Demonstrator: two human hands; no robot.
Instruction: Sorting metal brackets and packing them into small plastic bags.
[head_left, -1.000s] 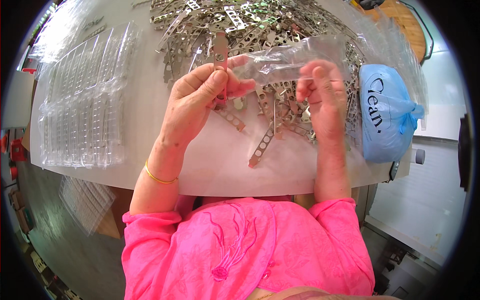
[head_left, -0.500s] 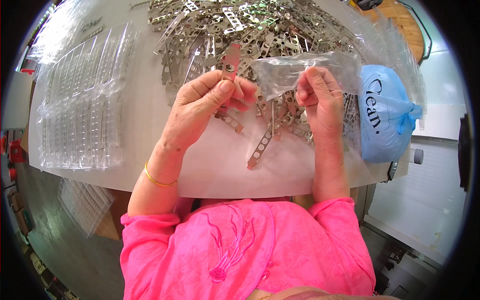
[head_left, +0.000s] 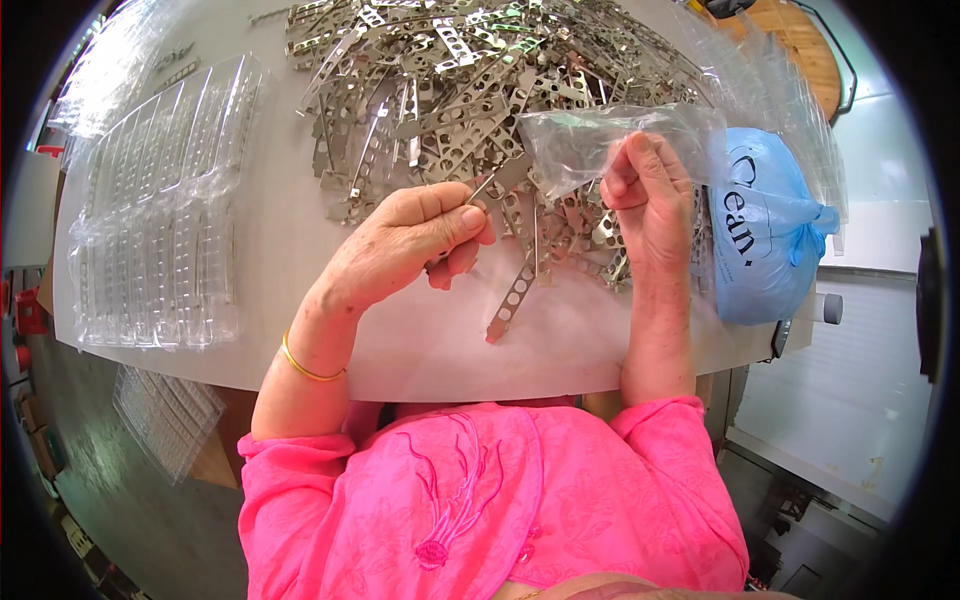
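My left hand (head_left: 415,240) is closed, pinching a thin metal strip (head_left: 483,187) between thumb and forefinger; the strip is seen nearly edge-on and my fingers hide much of it. To the right, my right hand (head_left: 652,205) is closed on a clear plastic bag (head_left: 570,145), which stretches out to both sides of the fingers. Beyond both hands spreads a heap of perforated metal strips (head_left: 450,120). Between my forearms one strip with round holes (head_left: 513,298) sticks out of the heap toward me.
Clear plastic blister trays (head_left: 160,210) lie stacked at the left of the white table (head_left: 440,360). A tied blue plastic bag (head_left: 765,240) stands at the right, with clear plastic sheets (head_left: 790,110) behind it. Below the left edge is another clear tray (head_left: 170,415).
My left hand has come down and turned, tilting the metal strip from upright to slanting right. My right hand holds the plastic bag in nearly the same place.
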